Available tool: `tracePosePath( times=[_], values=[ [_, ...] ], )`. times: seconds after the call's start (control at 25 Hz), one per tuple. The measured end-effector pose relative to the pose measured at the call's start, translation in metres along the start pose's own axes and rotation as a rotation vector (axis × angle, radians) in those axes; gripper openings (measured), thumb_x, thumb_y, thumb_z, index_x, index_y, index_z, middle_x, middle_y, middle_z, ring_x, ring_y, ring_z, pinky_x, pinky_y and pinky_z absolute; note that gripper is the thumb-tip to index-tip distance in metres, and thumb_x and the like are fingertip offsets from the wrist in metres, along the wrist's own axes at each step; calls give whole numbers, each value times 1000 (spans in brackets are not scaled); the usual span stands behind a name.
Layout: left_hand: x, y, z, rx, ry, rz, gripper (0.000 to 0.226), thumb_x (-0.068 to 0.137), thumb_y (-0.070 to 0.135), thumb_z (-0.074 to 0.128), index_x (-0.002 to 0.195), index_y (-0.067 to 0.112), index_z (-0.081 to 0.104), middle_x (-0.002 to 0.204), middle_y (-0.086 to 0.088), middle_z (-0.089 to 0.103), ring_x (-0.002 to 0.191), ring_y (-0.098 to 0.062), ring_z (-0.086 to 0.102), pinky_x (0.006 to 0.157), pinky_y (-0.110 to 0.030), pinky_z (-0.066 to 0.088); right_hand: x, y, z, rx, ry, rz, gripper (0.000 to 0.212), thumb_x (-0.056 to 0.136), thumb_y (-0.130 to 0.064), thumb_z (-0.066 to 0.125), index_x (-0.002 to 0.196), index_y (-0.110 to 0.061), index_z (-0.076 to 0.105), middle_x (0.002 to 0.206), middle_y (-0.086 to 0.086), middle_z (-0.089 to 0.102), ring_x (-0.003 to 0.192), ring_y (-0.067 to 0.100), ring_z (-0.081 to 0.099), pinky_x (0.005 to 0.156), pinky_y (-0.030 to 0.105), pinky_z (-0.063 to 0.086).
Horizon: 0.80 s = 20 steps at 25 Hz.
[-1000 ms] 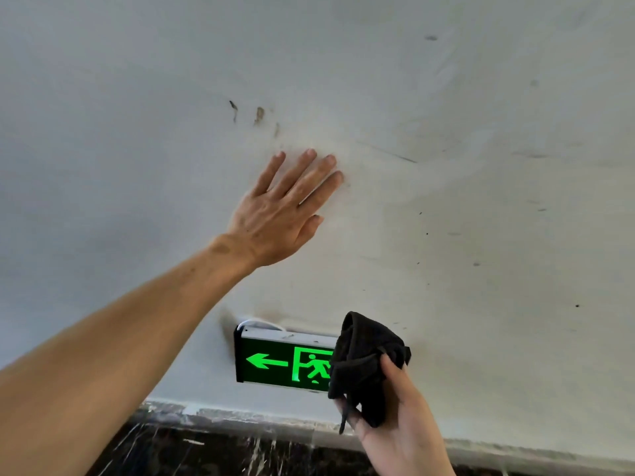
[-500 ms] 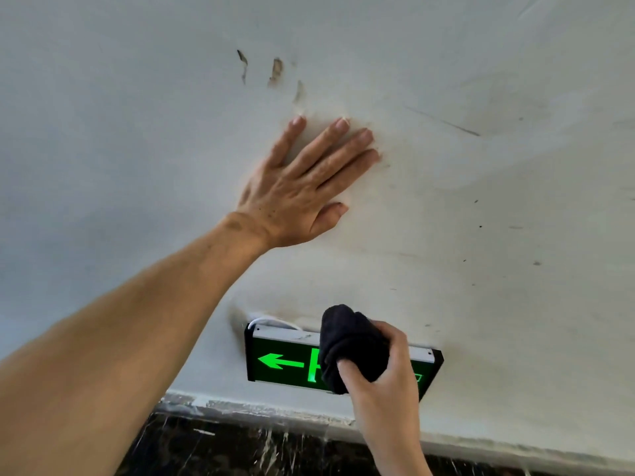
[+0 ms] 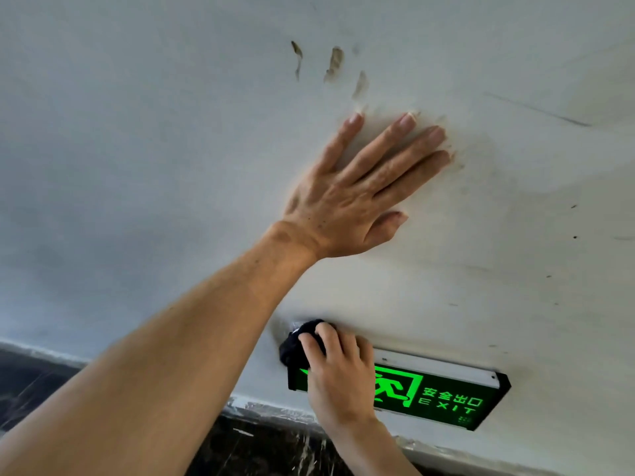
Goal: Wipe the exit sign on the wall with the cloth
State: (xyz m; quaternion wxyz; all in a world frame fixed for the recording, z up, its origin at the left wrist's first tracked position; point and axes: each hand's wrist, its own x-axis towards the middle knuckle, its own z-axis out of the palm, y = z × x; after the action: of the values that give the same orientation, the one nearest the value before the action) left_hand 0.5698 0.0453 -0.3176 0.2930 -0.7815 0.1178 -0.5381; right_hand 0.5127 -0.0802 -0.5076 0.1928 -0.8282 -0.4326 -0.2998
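A green-lit exit sign with a black frame hangs low on the white wall, just above the floor line. My right hand presses a bunched black cloth against the sign's upper left corner and hides its arrow. Only part of the cloth shows past my fingers. My left hand lies flat on the wall above the sign, fingers spread, holding nothing.
Brown smudges mark the wall above my left fingertips, and small dark specks dot it to the right. A dark marbled skirting band runs under the wall's lower edge.
My right hand has slid the cloth leftward along the sign, from its right half to its left end, uncovering the running figure and the lettering. The left hand stays flat on the wall.
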Motion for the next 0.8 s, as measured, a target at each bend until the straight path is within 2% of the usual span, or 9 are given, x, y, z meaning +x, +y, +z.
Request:
tracePosePath(
  times=[0.16, 0.32, 0.56, 0.8],
  values=[
    [-1, 0, 1, 8, 2, -5, 70, 95, 45, 49, 157, 18, 34, 159, -1, 40, 148, -28, 30, 125, -52, 4, -1, -5, 10, -25, -240, -29, 57, 61, -21, 71, 116, -19, 59, 113, 1, 60, 103, 30, 55, 92, 45, 46],
    [-1, 0, 1, 25, 0, -7, 72, 93, 46, 52, 158, 18, 34, 160, -1, 35, 148, -28, 29, 125, -52, 3, 1, -3, 4, -34, -347, -43, 66, 57, -26, 77, 118, -14, 56, 115, 3, 57, 107, 31, 54, 91, 48, 49],
    [-2, -1, 1, 43, -9, -1, 73, 93, 47, 51, 158, 19, 33, 161, -1, 29, 149, -28, 28, 124, -53, 5, 9, -1, -6, -93, -404, 36, 51, 51, -30, 80, 99, -16, 68, 99, 0, 64, 90, 26, 60, 71, 39, 50],
    [-2, -2, 2, 50, 6, 0, 70, 96, 46, 48, 158, 18, 34, 161, -2, 33, 148, -29, 30, 125, -53, 7, -1, 23, -19, -133, -390, 81, 36, 57, -24, 76, 91, -13, 68, 88, 2, 64, 82, 26, 60, 67, 41, 49]
  ],
)
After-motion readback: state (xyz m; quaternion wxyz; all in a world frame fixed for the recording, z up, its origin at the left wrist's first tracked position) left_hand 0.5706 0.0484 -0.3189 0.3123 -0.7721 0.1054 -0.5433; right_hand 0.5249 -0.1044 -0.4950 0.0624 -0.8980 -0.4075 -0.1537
